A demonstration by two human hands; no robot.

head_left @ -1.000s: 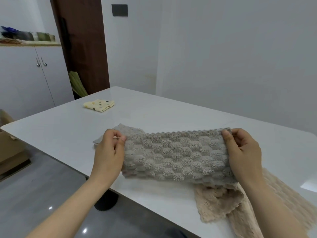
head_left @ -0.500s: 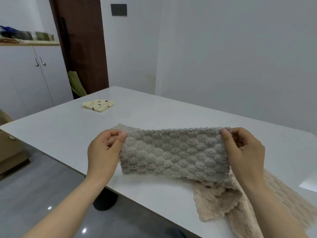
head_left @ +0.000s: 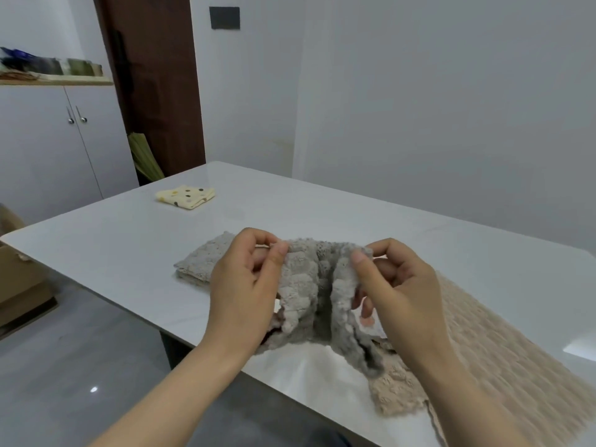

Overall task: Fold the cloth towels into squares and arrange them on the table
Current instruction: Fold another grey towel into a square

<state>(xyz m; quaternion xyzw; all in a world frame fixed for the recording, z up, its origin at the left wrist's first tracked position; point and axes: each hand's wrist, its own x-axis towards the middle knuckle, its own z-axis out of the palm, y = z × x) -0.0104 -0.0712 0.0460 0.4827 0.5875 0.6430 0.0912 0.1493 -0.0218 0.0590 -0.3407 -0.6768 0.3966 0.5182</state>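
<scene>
White walls (head_left: 419, 91), cabinet (head_left: 48, 150) (2 handles).

Both hands, left (head_left: 245, 285) and right (head_left: 400, 285), raised close together, fingers pinched.

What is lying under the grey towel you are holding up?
Beneath the grey towel, the beige towel lies unfolded on the table; its near-left part is covered by the towel and right hand.
</scene>
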